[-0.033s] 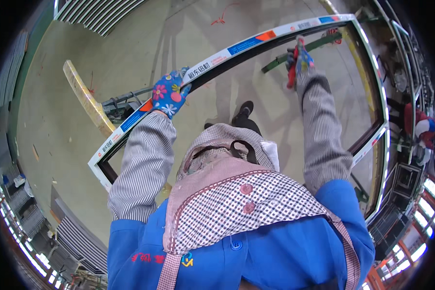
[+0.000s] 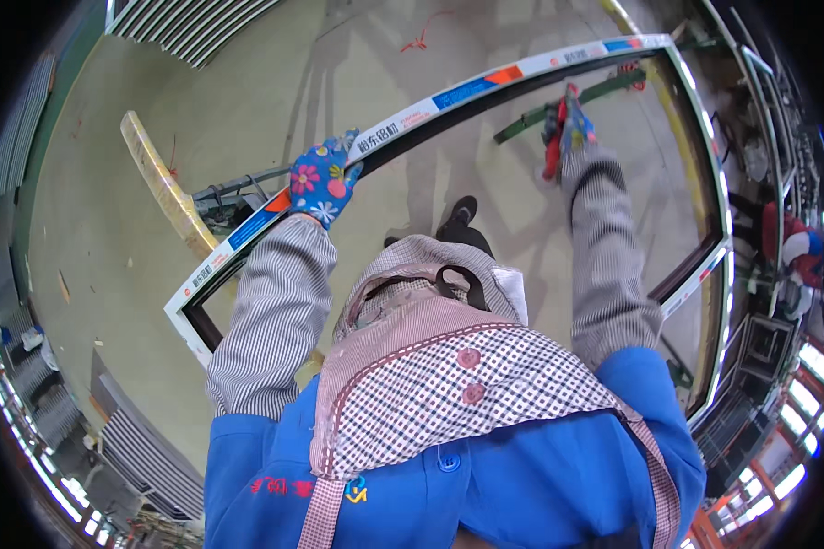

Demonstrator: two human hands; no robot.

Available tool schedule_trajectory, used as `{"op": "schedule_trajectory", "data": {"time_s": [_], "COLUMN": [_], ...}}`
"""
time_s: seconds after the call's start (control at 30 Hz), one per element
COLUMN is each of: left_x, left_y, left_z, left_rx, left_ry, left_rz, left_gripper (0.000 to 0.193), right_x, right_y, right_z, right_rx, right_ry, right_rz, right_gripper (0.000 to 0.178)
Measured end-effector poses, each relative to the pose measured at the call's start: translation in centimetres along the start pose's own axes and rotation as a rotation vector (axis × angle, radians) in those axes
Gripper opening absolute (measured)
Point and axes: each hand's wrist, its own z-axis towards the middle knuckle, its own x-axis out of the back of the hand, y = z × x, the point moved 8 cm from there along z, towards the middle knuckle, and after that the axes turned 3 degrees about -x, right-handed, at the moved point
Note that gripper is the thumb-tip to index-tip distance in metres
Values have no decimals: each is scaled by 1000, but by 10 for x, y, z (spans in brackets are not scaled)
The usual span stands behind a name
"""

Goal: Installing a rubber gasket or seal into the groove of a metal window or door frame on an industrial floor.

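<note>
A long rectangular metal frame, like a window or door frame, spans the area before me. Its outer face carries white film with blue and orange patches. My left hand, in a blue flowered glove, is closed round the frame's far long side, left of the middle. My right hand, in a similar glove, reaches out over the frame's opening, apart from the rails. Its fingers are wrapped round a red and dark tool; the tool's exact kind is too small to tell.
A yellowish wrapped support bar sticks out beyond the frame at left. A green bar lies beneath the opening at right. Striped stacks of profiles lie far left. Metal racks and a person in red are at the right edge.
My right hand, with the red and dark tool, has drawn slightly back toward me, away from the frame's far side. My left hand keeps its hold; the frame has barely shifted.
</note>
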Motion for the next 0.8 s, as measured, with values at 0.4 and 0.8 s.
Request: {"op": "schedule_trajectory", "data": {"time_s": [0.4,0.8], "left_x": [33,-103], "left_y": [34,24], "left_z": [21,-107], "left_rx": [33,960], "left_ry": [248,1849], "left_rz": [-254,-1727], "left_gripper": [44,33], "right_x": [-171,-290], "right_y": [10,113], "right_z": [-88,-172], "right_rx": [194,1668], "right_ry": [-723,-1344], "right_rz": [-538,-1445], "right_gripper": [60,73]}}
